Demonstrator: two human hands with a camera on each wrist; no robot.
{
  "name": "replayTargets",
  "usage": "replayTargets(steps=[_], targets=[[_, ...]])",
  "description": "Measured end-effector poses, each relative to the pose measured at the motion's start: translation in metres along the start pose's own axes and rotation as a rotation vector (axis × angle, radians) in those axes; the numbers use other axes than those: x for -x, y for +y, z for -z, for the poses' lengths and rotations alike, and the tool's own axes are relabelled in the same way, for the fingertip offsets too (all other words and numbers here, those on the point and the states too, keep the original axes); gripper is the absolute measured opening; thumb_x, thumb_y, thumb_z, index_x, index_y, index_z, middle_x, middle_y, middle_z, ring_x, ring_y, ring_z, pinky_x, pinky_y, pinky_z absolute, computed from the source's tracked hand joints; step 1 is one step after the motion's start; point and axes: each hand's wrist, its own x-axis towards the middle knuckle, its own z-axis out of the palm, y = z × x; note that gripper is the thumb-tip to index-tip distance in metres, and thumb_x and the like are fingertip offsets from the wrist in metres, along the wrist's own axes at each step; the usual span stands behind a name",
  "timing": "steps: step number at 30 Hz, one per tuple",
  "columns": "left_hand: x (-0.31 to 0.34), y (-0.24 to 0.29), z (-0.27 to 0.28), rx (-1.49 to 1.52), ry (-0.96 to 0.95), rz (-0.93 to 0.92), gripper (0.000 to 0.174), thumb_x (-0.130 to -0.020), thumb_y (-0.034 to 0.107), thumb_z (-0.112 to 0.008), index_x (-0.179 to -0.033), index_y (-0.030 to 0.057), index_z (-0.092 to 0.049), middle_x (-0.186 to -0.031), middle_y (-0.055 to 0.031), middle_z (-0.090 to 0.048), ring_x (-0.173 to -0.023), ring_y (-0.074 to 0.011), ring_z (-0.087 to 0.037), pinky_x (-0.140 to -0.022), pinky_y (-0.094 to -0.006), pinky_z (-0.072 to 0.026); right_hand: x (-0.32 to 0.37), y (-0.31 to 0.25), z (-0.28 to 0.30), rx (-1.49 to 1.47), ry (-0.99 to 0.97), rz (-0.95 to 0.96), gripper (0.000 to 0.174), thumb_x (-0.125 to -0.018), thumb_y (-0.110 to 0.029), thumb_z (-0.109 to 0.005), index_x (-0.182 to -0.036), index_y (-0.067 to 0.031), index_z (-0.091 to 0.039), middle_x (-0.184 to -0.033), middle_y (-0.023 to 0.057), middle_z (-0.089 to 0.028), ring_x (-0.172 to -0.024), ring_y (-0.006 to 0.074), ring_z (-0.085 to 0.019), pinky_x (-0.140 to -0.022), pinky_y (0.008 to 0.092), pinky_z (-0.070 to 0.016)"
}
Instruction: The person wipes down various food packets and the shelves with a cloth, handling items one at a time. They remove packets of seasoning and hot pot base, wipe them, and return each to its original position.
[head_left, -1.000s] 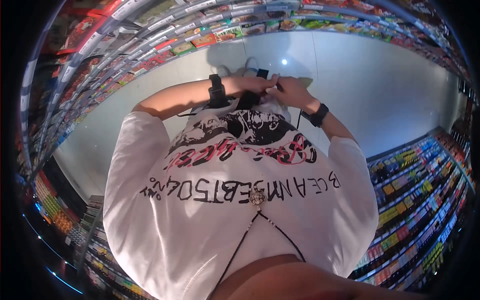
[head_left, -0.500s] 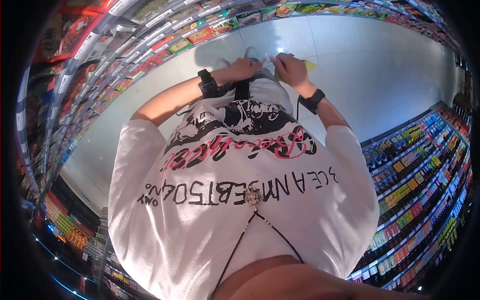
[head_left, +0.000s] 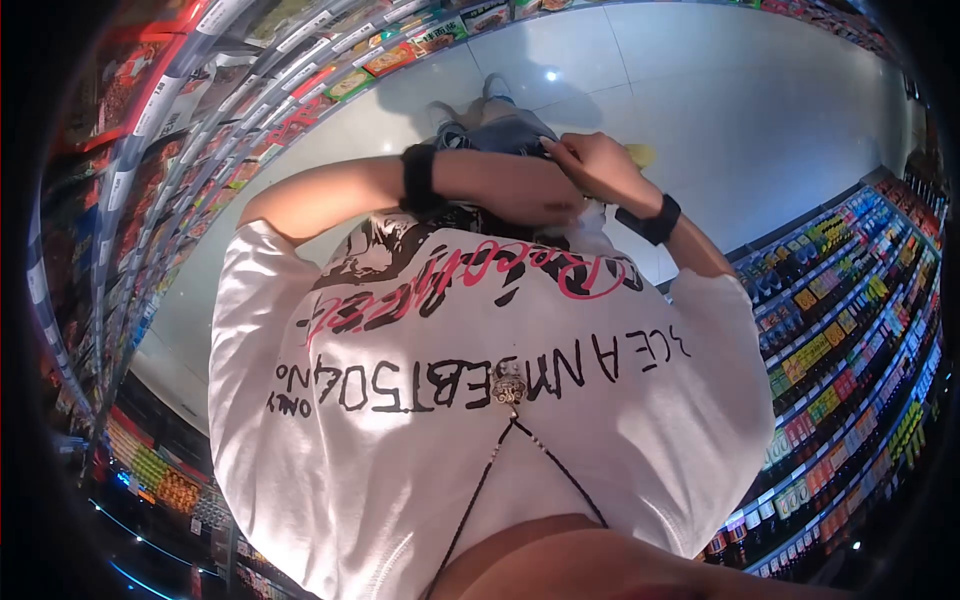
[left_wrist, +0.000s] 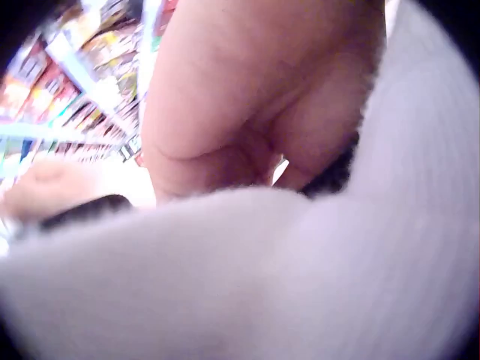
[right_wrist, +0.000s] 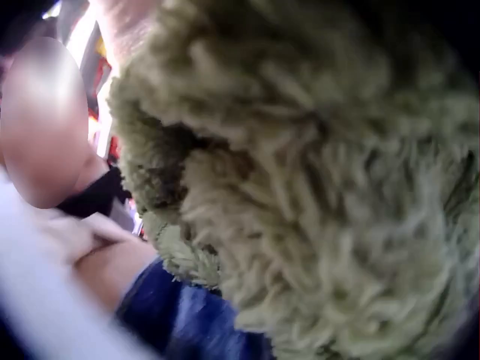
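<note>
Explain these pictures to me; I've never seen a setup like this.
No robot here: a person wears three cameras, one on the head and one on each wrist.

The head picture looks down over the person's white shirt. The left hand and right hand are close together in front of the body, with shelves of packaged goods around the pale floor.

The left wrist picture is mostly skin and pale fuzzy material; the right wrist picture is mostly shaggy green material, too near its camera to identify.

Whether either hand holds anything, I can't tell from these views.
</note>
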Motion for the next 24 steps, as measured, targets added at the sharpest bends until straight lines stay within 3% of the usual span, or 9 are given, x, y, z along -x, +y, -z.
replayTargets(steps=[1,4,6,7,9,12,16,18,24], targets=[[0.004,-0.018,0.002,-0.004,0.135,-0.036,0.021,-0.084,0.021,-0.043,-0.080,0.0015,-0.049,-0.072,-0.0150,-0.053,-0.068,-0.0248,-0.053,-0.062,-0.0334,-0.0402,0.007,0.004,-0.006,-0.005,0.002,-0.006,0.036,-0.083,-0.032,-0.044,-0.065,-0.0014,-0.052,-0.059,0.0186,-0.051,-0.057,0.0334,-0.052,-0.052,0.0386,-0.0394],[0.012,-0.064,0.025,-0.104,0.228,0.136,0.027,-0.083,0.029,-0.044,-0.083,0.0026,-0.050,-0.071,-0.0127,-0.053,-0.061,-0.0239,-0.053,-0.058,-0.0327,-0.0413,0.018,0.020,-0.029,0.075,0.212,0.059,0.034,-0.082,-0.032,-0.045,-0.064,-0.0036,-0.052,-0.053,0.0164,-0.051,-0.055,0.0334,-0.053,-0.050,0.0399,-0.0412],[0.010,-0.085,0.037,-0.055,0.024,0.528,0.038,-0.083,0.040,-0.042,-0.084,0.0028,-0.050,-0.069,-0.0109,-0.053,-0.056,-0.0211,-0.052,-0.052,-0.0322,-0.0412,0.018,0.019,-0.035,0.089,0.324,0.087,0.033,-0.082,-0.032,-0.047,-0.065,-0.0038,-0.051,-0.050,0.0162,-0.050,-0.051,0.0338,-0.052,-0.048,0.0402,-0.0413],[0.008,-0.095,0.037,-0.055,0.021,0.528,0.038,-0.083,0.040,-0.042,-0.084,0.0028,-0.050,-0.069,-0.0109,-0.053,-0.056,-0.0211,-0.052,-0.052,-0.0322,-0.0412,0.018,0.016,-0.034,0.088,0.324,0.085,0.033,-0.082,-0.032,-0.047,-0.065,-0.0038,-0.051,-0.050,0.0162,-0.050,-0.051,0.0338,-0.052,-0.048,0.0402,-0.0413],[0.004,-0.105,0.034,-0.052,0.023,0.606,0.051,-0.080,0.049,-0.041,-0.081,0.0002,-0.057,-0.059,-0.0108,-0.055,-0.056,-0.0226,-0.058,-0.039,-0.0315,-0.0412,0.019,0.011,-0.030,0.031,0.294,0.059,0.034,-0.082,-0.032,-0.047,-0.064,-0.0031,-0.051,-0.049,0.0158,-0.050,-0.049,0.0342,-0.051,-0.047,0.0394,-0.0409],[-0.005,-0.094,0.040,-0.103,-0.076,0.762,0.064,-0.075,0.060,-0.038,-0.081,-0.0001,-0.060,-0.056,-0.0090,-0.055,-0.056,-0.0213,-0.057,-0.044,-0.0300,-0.0423,0.013,0.015,-0.029,-0.158,0.289,-0.069,0.036,-0.082,-0.032,-0.046,-0.064,-0.0013,-0.049,-0.052,0.0178,-0.049,-0.052,0.0355,-0.051,-0.049,0.0393,-0.0406],[-0.009,-0.111,0.035,-0.148,-0.130,0.670,0.069,-0.071,0.066,-0.036,-0.078,0.0027,-0.062,-0.063,-0.0089,-0.057,-0.062,-0.0205,-0.057,-0.053,-0.0296,-0.0430,-0.001,0.026,-0.028,-0.264,0.280,-0.168,0.039,-0.083,-0.034,-0.043,-0.065,0.0006,-0.048,-0.055,0.0200,-0.049,-0.057,0.0370,-0.051,-0.053,0.0400,-0.0399],[-0.009,-0.117,0.031,-0.038,-0.080,0.592,0.059,-0.074,0.059,-0.040,-0.084,0.0045,-0.061,-0.068,-0.0079,-0.058,-0.067,-0.0179,-0.056,-0.060,-0.0295,-0.0420,-0.007,0.027,-0.026,-0.235,0.242,-0.174,0.040,-0.084,-0.034,-0.042,-0.066,0.0013,-0.048,-0.058,0.0215,-0.049,-0.060,0.0382,-0.050,-0.055,0.0405,-0.0391],[-0.011,-0.132,0.030,0.236,-0.132,0.534,0.049,-0.081,0.048,-0.037,-0.082,0.0027,-0.055,-0.065,-0.0020,-0.051,-0.059,-0.0129,-0.048,-0.053,-0.0280,-0.0390,-0.019,0.036,-0.025,-0.216,0.206,-0.098,0.039,-0.084,-0.034,-0.041,-0.068,0.0011,-0.047,-0.058,0.0200,-0.050,-0.058,0.0375,-0.050,-0.055,0.0401,-0.0386]])
